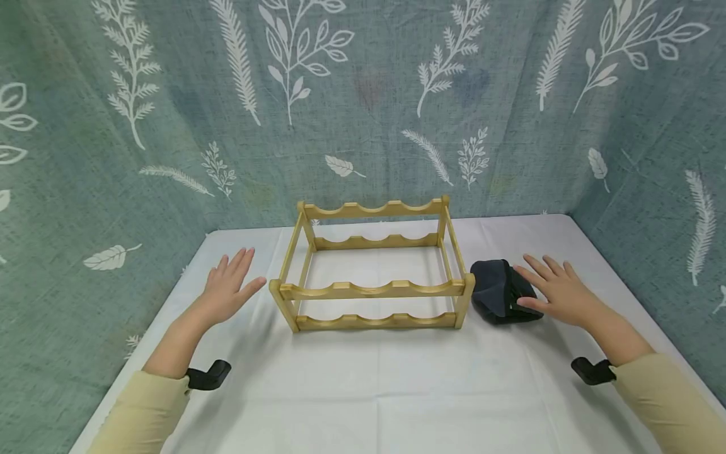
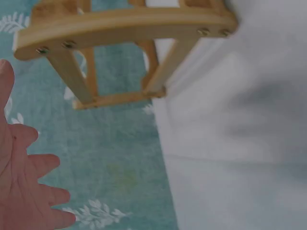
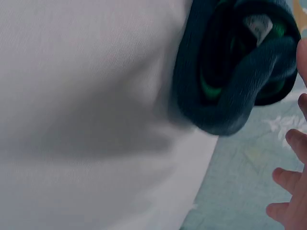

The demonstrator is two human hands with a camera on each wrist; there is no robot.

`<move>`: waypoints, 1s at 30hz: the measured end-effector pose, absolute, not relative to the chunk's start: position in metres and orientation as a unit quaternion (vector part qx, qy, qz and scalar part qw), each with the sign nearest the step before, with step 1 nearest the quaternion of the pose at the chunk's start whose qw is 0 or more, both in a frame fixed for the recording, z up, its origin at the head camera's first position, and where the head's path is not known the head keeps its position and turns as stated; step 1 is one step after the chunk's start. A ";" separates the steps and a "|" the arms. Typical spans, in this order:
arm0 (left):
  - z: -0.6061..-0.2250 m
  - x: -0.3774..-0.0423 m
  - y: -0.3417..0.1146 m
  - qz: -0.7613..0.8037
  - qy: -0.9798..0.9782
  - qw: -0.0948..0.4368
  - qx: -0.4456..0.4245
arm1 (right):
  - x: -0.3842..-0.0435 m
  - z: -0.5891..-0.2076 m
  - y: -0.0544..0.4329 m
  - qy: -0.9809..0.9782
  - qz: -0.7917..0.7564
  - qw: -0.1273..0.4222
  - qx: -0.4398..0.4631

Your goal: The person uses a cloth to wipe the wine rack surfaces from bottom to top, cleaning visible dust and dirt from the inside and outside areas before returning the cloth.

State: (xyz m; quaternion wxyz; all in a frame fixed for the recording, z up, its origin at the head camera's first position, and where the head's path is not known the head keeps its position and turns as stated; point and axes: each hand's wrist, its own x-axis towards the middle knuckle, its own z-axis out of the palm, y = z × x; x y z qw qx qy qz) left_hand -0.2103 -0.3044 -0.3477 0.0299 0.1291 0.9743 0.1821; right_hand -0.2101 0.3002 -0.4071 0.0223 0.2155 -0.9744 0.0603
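A light wooden rack [image 1: 371, 291] with scalloped rails stands in the middle of the white-covered table. My left hand [image 1: 224, 293] is held to the left of it, fingers straight and spread, holding nothing. The rack's end frame [image 2: 124, 26] shows at the top of the left wrist view. Just right of the rack lies a dark navy bundle of folded cloth [image 1: 492, 291]. My right hand [image 1: 561, 293] has its fingers extended and overlaps the bundle's right edge in the head view. The right wrist view shows the bundle's rolled edge [image 3: 230, 112], green bits and a pale tag inside.
The white tablecloth [image 1: 363, 391] covers the table and has fold creases. Blue-green curtains [image 1: 374, 157] with white leaf prints hang behind and on both sides. Each wrist wears a black mount [image 1: 208, 376] just below the hand, at the cream sleeve cuff.
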 end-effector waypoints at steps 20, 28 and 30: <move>-0.317 -0.206 -0.249 0.205 0.956 0.023 0.207 | -0.218 -0.423 0.271 -0.940 0.056 0.139 0.306; -0.323 -0.207 -0.248 0.203 0.956 0.020 0.210 | -0.211 -0.432 0.269 -0.959 0.122 -0.006 0.255; -0.324 -0.208 -0.248 0.200 0.957 0.018 0.210 | -0.211 -0.432 0.268 -0.961 0.112 -0.033 0.249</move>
